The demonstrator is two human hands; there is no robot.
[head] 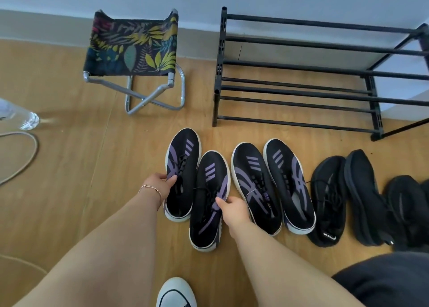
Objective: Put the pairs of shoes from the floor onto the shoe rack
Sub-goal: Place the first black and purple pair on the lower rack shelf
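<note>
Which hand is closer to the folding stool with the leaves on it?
Left. The left hand grips a purple-striped shoe below the folding stool; the right hand sits lower and further right.

4 purple-black sneakers (232, 186) (2 prs), 4 black shoes (362, 200).

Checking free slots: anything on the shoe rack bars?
Nothing on the shoe rack: every visible bar is bare, with floor and wall showing between. Its right end runs out of frame, so that part is unseen.
</note>
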